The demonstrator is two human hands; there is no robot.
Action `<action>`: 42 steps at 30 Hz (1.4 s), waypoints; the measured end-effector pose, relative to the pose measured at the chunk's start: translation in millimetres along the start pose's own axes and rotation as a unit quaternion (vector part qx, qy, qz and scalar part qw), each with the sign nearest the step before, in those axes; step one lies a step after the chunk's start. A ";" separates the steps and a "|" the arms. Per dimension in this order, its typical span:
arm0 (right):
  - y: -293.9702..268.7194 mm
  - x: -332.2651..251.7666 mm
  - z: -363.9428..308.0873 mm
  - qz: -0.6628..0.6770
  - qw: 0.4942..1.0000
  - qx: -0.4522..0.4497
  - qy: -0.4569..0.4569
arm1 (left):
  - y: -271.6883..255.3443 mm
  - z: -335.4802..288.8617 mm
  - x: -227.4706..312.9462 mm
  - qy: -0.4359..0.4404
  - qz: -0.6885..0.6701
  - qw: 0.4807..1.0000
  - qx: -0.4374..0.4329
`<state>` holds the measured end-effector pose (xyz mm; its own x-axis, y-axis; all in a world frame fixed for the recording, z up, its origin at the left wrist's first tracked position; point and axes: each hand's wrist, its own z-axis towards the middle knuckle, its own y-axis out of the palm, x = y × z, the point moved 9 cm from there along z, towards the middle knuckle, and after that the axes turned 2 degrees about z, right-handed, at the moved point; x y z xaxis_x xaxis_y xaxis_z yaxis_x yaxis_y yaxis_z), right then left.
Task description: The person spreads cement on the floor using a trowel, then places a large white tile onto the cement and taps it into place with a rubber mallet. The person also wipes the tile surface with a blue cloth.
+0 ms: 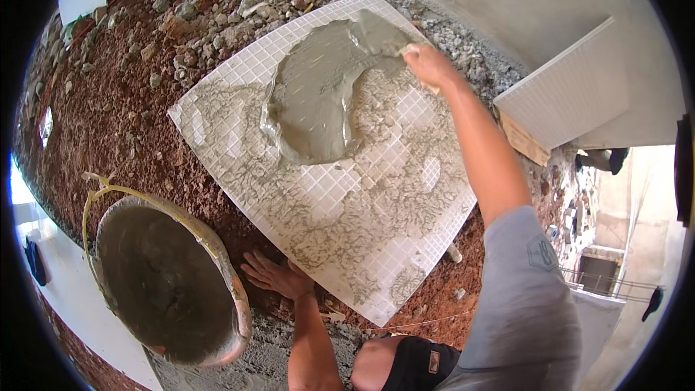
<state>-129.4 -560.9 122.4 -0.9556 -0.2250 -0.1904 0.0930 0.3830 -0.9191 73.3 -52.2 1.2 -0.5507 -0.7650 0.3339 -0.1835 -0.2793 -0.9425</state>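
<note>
A large square tile (340, 195) lies ribbed side up on the soil, with white grid ribs and thin grey smears of mortar over much of it. A thick layer of wet grey mortar (311, 87) covers its far part. My right hand (432, 69) is closed round the pale handle of a trowel at the mortar's right edge; the mortar hides most of the blade. Fingers spread, my left hand (279, 275) is beside the tile's near left edge, with nothing in it. I cannot tell whether its thumb side touches the tile.
A bucket (235, 297) of grey mortar with a yellow handle stands at the near left, close to my left hand. Red soil and stones (145, 58) surround the tile. Another tile (565, 87) leans against the wall at right, beside a cardboard piece (523, 137).
</note>
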 end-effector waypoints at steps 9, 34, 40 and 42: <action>8.5 -23.3 -38.5 0.304 0.941 -0.104 0.108 | -0.7 -4.5 0.4 0.009 -0.020 1.000 0.012; 26.0 -25.1 -179.5 -0.079 0.996 0.005 0.038 | -1.3 -0.9 -0.3 -0.016 -0.014 1.000 0.007; 34.7 101.8 -229.6 0.089 0.973 -0.004 0.212 | 1.2 -2.3 -1.4 0.005 0.000 1.000 0.024; 36.3 106.9 -266.2 0.127 0.957 -0.011 0.260 | 5.1 -2.2 -2.8 0.007 0.000 1.000 0.022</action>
<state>-302.7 -332.6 160.5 -0.9135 0.3521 -0.2040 0.3402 0.3856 -0.8577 72.1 -50.2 -4.6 -0.5614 -0.7571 0.3341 -0.1487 -0.3049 -0.9407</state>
